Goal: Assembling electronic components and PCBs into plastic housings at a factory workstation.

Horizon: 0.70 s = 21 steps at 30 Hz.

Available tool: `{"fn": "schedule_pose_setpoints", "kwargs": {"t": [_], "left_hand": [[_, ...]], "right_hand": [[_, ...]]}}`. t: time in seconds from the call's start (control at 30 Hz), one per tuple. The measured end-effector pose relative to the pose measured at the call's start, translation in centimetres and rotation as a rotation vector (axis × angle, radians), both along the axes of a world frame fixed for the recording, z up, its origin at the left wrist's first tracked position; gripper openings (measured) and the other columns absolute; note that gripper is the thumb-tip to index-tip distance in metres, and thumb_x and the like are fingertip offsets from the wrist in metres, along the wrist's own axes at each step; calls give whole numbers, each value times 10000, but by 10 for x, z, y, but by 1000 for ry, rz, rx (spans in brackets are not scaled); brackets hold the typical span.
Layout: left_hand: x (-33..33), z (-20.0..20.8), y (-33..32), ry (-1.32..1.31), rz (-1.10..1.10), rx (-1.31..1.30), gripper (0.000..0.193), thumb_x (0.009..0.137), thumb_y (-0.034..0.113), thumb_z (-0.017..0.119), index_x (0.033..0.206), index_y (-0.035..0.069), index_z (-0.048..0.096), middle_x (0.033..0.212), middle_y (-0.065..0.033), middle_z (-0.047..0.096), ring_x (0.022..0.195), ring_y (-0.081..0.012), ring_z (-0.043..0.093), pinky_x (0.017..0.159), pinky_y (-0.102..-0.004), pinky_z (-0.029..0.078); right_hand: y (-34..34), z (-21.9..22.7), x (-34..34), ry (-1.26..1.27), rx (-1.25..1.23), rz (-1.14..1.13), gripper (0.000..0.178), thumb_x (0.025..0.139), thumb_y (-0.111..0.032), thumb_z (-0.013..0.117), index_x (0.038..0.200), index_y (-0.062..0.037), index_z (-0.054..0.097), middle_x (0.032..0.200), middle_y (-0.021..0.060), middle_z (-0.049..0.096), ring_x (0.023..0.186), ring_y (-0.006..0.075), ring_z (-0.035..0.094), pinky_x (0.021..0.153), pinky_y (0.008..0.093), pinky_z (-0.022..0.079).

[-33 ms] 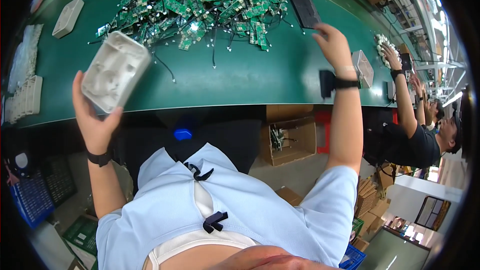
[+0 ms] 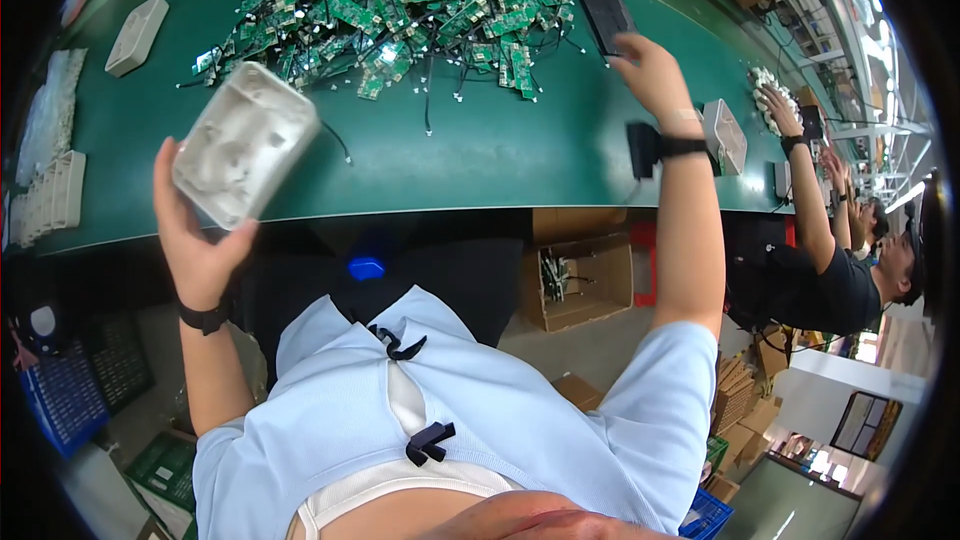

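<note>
While the left hand [image 2: 200, 260], at 9 o'clock from the centre of the view, clamps 1 white housing [image 2: 245, 143] between thumb and fingers, the right hand [image 2: 654, 80] is positioned well apart, between 1 and 2 o'clock. The white housing is at 10 o'clock, tilted, hollow side toward the camera, above the green table [image 2: 470, 165]. The right hand has its thumb and fingers bent and parted, overlapping the near end of a black slab [image 2: 602, 12] at 1 o'clock; contact cannot be determined. At 12 o'clock lies a pile of green circuit boards [image 2: 370, 15] with black cables. A 2nd white case [image 2: 727, 138] rests at 2 o'clock, just beside the right wrist; a 3rd white case [image 2: 137, 37] rests at 10 o'clock, beyond the held unit. A cardboard box [image 2: 610, 285] containing circuit boards is located at 4 o'clock, below table level.
</note>
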<state>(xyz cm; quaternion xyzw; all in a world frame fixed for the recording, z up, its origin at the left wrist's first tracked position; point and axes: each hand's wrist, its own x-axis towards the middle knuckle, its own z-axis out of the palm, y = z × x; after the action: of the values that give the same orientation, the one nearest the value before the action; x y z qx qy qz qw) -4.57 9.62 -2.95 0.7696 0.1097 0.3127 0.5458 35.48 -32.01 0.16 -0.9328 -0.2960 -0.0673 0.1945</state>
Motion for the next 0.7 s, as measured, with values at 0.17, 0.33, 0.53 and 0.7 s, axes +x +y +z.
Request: {"fn": "schedule_pose_setpoints", "kwargs": {"t": [0.17,0.33,0.53,0.7], "left_hand": [[15,0,-45,43,-198,-34,1178,607,199,898,1585,-18,278,1513,-191,460,1381,-285,490,1167,-397,365],[19,-3,-59,109,-295,89,1183,590,149,888,1588,-13,275,1499,-183,472,1393,-284,486,1175,-400,359],[27,-1,-60,151,-298,130,1131,587,118,877,1562,-6,316,1482,-170,479,1394,-276,482,1185,-395,343],[35,-7,-61,134,-312,91,1088,596,112,872,1540,5,342,1477,-152,471,1395,-270,469,1188,-384,329]], "right_hand": [[43,-24,71,103,-294,-108,312,878,-196,766,1150,-48,725,903,122,721,799,244,708,712,371,567],[56,-4,63,88,-559,-87,290,890,-208,745,1106,-15,722,1030,152,742,958,289,716,826,395,577],[11,25,16,980,530,-99,99,1022,-165,635,1024,-65,634,1065,71,728,970,146,712,774,248,583],[16,17,-64,1163,1298,86,64,1047,-41,578,1097,-68,607,1148,73,693,1019,164,700,835,252,600]]}}
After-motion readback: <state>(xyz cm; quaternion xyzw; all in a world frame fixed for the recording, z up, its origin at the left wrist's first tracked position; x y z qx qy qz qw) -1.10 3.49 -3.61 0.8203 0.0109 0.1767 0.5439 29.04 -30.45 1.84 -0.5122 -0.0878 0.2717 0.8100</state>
